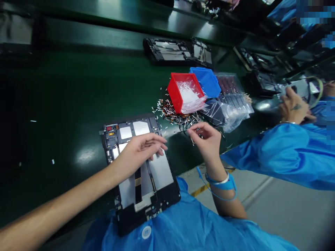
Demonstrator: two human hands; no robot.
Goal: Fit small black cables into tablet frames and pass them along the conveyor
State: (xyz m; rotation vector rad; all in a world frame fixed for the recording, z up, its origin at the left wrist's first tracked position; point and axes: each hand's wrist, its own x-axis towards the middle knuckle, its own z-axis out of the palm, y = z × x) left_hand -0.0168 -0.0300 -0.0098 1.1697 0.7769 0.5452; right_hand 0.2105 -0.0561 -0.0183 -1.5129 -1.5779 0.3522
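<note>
An opened tablet chassis (146, 181) with silver battery cells and black flex strips lies at the near edge of the green bench (65, 115). My left hand (141, 151) rests flat on its middle, fingers stretched toward the right. My right hand (205, 137) hovers just right of the chassis with fingers curled in a pinch around a small thin part I cannot make out. A blue wrist strap (222, 183) circles my right wrist. Just beyond my right hand lies a heap of small white and dark parts (172, 113).
A red bin (174, 94) lined with a plastic bag and a blue bin (208, 82) stand behind the heap, with clear bags of dark parts (230, 104) beside them. More opened chassis (178, 50) lie farther back. A co-worker's hand (293, 106) and blue sleeve (282, 153) are at right.
</note>
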